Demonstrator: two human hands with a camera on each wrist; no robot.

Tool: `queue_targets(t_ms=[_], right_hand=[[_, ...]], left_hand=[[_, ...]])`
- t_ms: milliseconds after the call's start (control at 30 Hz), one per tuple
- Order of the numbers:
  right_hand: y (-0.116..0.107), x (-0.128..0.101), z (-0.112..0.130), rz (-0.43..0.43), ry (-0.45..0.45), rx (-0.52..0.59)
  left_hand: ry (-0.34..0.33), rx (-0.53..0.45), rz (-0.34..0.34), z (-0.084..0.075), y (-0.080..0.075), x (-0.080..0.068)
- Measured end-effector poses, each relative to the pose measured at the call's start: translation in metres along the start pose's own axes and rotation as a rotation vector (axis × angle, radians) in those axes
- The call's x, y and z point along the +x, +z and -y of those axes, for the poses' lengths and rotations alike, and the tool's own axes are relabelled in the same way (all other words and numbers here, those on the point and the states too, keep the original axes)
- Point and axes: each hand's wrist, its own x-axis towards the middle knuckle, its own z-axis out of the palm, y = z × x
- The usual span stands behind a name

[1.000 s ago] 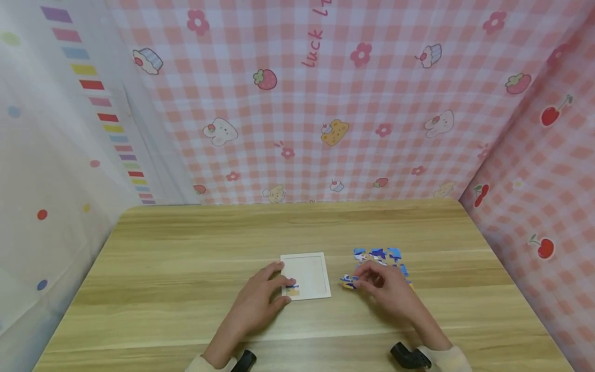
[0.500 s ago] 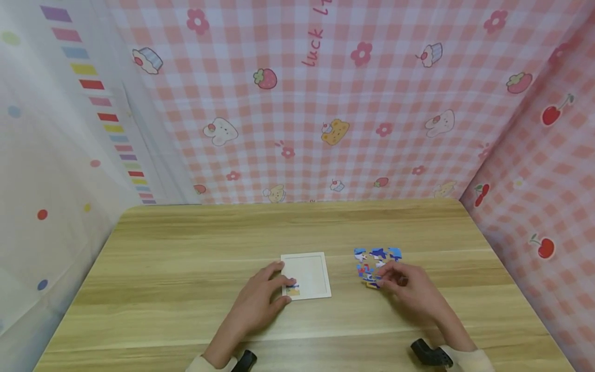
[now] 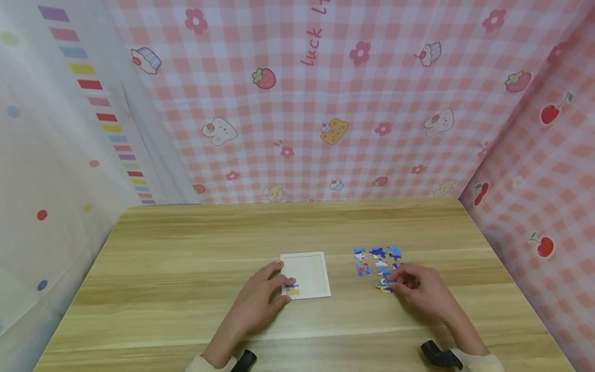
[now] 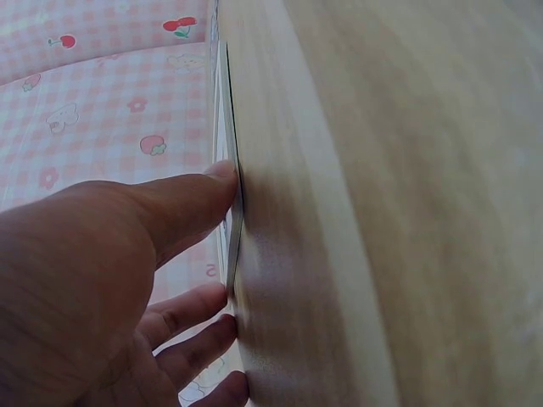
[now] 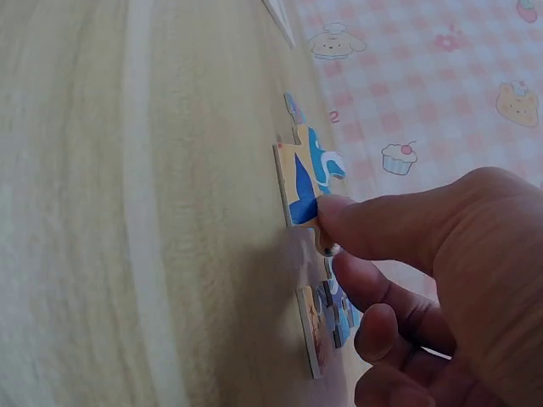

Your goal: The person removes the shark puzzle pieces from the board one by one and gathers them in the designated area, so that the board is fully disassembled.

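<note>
The small blue-and-yellow cardboard jigsaw piece (image 5: 307, 180) is lying flat on the pale wood-grain surface (image 3: 186, 243), at the near edge of the loose cluster of blue puzzle pieces (image 3: 377, 258), and the right hand (image 3: 420, 293) is pressing down on it, one fingertip (image 5: 333, 212) on its edge with the other fingers curled loosely beneath, nothing pinched, so that grip is released for now. Over on the other side, the left hand (image 3: 257, 299) is resting with straight, relaxed fingers on the left edge of the white square puzzle tray (image 3: 309, 271), holding it flat; a single blue-and-yellow placed piece (image 3: 292, 289) is sitting in its near left corner, just beside the fingertips. The risks, as I judge them: that thin piece is lying flush on the wood, so a pressing finger may just be sliding it rather than lifting it, and it could be nudging the neighbouring brown-and-blue piece (image 5: 321, 326) just beside it, scattering the cluster. If the left hand eases off, the light tray could be skating sideways on the smooth wood. Behind it all, the pink checked curtain (image 3: 325, 103) is hanging well apart from the action.
</note>
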Motion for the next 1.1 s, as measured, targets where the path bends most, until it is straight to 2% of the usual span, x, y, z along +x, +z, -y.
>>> queue_targets(t_ms=[167,267,833,1100], right_hand=[[0.001,0.001,-0.001,-0.051,-0.072,-0.089],[0.003,0.003,-0.003,-0.056,-0.074,-0.121],[-0.002,0.007,-0.007,0.009,-0.028,-0.091],[0.000,0.009,0.010,-0.065,-0.105,-0.087]], left_hand=[[0.000,0.001,-0.003,0.000,0.000,0.000],[-0.003,-0.001,-0.002,0.000,0.000,-0.001],[0.004,-0.006,0.001,0.001,0.001,0.001],[0.000,-0.016,-0.019,0.002,0.001,0.001]])
